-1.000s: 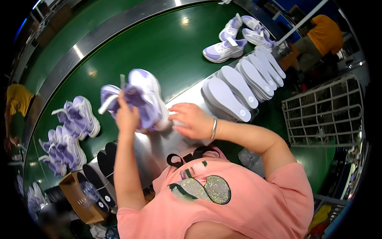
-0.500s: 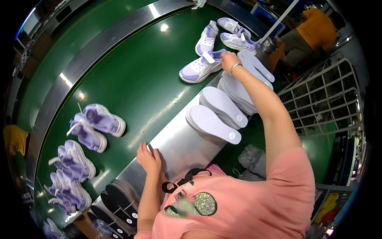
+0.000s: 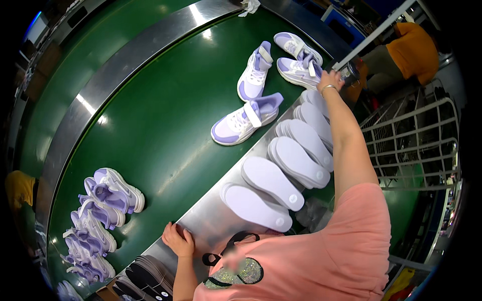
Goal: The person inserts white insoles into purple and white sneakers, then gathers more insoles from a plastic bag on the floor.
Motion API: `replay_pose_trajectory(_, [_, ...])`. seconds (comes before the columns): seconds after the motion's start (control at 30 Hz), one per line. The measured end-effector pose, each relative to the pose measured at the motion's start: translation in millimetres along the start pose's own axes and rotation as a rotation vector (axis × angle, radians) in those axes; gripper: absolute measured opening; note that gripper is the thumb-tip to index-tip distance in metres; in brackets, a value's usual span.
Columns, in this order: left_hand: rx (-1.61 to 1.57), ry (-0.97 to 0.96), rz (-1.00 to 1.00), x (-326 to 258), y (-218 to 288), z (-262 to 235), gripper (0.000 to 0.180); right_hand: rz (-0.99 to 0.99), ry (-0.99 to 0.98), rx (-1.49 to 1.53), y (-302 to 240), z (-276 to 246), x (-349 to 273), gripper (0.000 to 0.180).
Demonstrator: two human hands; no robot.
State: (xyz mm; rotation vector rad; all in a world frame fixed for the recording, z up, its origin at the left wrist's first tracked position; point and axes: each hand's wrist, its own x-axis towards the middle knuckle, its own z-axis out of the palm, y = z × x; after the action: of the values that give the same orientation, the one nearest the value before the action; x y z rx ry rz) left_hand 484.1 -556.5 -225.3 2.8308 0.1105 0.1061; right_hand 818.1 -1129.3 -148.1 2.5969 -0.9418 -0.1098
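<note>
At the far right, my right hand [image 3: 331, 81] has its fingers bent at the heel of a white and lilac sneaker [image 3: 296, 72]; part of the grip is hidden. Another sneaker [image 3: 297, 46] lies just beyond it. Two more with white straps, an upright-angled sneaker [image 3: 253, 75] and a nearer sneaker [image 3: 241, 123], stand on the green belt [image 3: 175, 130]. My left hand [image 3: 178, 240] rests on the edge of the steel ledge [image 3: 208, 213], fingers apart and holding nothing. Stacks of pale insoles [image 3: 256, 205] line the ledge between my hands.
Several lilac sneakers [image 3: 93, 226] are grouped on the belt at left. Dark insole bundles [image 3: 148, 276] lie at the lower left. A dark jar [image 3: 350, 72] stands beside my right hand. On the right is a wire rack [image 3: 411, 145]; a person in orange [image 3: 414, 52] bends beyond it.
My right hand has left the strapped sneaker's heel and reached farther to another sneaker. The strapped pair has shifted nearer and left. The view has turned, showing more of the insole stacks.
</note>
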Motion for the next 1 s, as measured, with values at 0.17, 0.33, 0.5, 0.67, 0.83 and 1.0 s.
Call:
replay_pose_trajectory(0.17, [0.044,-0.028,-0.024,6,7,4,0.04,-0.015,-0.165,0.061,4,24,37,0.041])
replay_pose_trajectory(0.33, [0.079,-0.053,-0.032,11,14,5,0.041,-0.11,-0.046,0.296,-40,21,51,0.038])
replay_pose_trajectory(0.5, [0.087,-0.053,-0.023,12,13,9,0.042,-0.154,-0.043,0.335,-106,38,61,0.049])
replay_pose_trajectory(0.67, [0.097,-0.055,-0.033,13,17,8,0.043,-0.546,0.368,0.3,-113,12,28,0.065])
replay_pose_trajectory(0.83, [0.078,-0.028,-0.029,12,18,15,0.043,-0.739,0.306,0.338,-122,-9,30,0.047])
replay_pose_trajectory(1.0, [0.103,-0.045,-0.037,14,22,10,0.041,-1.054,0.164,0.042,-147,-23,29,0.027])
